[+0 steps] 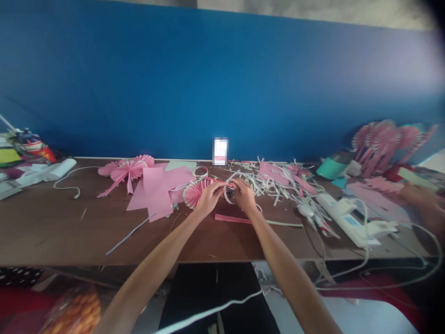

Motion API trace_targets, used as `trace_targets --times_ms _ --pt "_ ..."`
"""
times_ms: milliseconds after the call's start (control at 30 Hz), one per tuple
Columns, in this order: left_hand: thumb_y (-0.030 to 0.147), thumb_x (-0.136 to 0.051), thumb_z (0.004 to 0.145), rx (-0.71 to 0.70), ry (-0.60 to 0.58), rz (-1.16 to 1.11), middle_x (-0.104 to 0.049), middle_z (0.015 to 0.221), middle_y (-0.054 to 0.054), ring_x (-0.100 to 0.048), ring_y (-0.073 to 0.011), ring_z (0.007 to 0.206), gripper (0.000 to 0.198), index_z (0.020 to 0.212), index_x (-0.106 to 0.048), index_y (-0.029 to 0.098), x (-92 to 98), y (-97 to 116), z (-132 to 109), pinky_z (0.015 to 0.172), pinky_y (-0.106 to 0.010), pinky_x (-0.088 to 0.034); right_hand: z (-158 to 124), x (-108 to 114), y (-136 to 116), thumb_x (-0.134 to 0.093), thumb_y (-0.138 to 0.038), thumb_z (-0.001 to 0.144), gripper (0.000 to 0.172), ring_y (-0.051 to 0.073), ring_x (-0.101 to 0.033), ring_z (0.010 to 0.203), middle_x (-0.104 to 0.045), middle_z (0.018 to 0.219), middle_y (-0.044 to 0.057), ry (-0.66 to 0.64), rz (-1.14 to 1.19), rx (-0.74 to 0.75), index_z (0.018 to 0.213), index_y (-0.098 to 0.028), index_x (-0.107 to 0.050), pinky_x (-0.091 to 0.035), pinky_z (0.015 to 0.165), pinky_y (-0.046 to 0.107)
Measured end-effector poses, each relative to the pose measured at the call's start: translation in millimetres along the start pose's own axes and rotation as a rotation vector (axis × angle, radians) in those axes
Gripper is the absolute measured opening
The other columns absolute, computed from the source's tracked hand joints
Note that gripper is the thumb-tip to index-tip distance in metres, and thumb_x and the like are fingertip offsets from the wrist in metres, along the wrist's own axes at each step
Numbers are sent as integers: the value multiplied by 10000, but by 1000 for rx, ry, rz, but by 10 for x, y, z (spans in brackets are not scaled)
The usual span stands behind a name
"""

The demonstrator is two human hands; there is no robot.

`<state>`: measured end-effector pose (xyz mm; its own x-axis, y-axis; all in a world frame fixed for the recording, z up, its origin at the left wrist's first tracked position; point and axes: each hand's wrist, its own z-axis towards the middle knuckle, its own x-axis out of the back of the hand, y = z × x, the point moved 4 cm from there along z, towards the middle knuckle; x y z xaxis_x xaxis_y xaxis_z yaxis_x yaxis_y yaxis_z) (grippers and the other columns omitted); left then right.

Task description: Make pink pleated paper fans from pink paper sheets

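Both my hands meet at the middle of the brown table (52, 227). My left hand (208, 197) is closed in a pinch on a folded pink paper fan (195, 191). My right hand (244, 195) is closed too, its fingers on a small white ring-shaped roll (228, 195) held between the two hands. Flat pink paper sheets (156, 190) lie just left of the fan. A pink paper strip (231, 218) lies on the table right below my hands.
A heap of white and pink paper strips (274, 178) lies behind my right hand. A white glue gun (351, 218) with its cable sits at the right. More pink fans (127, 169) lie at the left, others (385, 139) at the far right. Another person's hand (422, 199) shows at the right edge.
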<state>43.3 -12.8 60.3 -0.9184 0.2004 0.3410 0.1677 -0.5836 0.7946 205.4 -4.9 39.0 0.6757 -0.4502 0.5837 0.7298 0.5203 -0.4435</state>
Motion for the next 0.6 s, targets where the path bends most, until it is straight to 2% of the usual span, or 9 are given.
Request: trace_targets --times_ms 167,300,433,600 --pt "438 -506 904 35 30 -14 -655 940 -52 -616 -177 851 309 1024 -611 174 18 -51 -9 764 -286 -488 2 17 15 -356 -164 929 326 195 -610 888 -641 993 90 -20 5 -23 1144 -189 -600 -462 804 299" --pt "452 -481 912 69 -1 -91 -644 942 -59 -613 -162 789 363 1122 -581 173 -20 -99 -8 727 -286 -504 16 29 18 -362 -170 928 319 196 -613 914 -656 989 86 6 65 -22 1125 -195 -611 -468 819 310" --pt "443 -520 895 87 -69 -165 -633 1060 -86 -621 -175 867 442 1254 -530 185 -78 -113 -23 743 -287 -518 24 -3 32 -383 -225 942 296 184 -628 892 -679 989 79 10 128 -27 1095 -197 -635 -481 814 299" --pt "445 -539 883 65 -47 -91 -646 1096 -86 -610 -211 996 391 1174 -590 190 -54 -53 -36 847 -320 -497 11 -31 74 -422 -273 935 289 178 -643 830 -692 981 68 -1 223 -89 1095 -207 -652 -504 789 307"
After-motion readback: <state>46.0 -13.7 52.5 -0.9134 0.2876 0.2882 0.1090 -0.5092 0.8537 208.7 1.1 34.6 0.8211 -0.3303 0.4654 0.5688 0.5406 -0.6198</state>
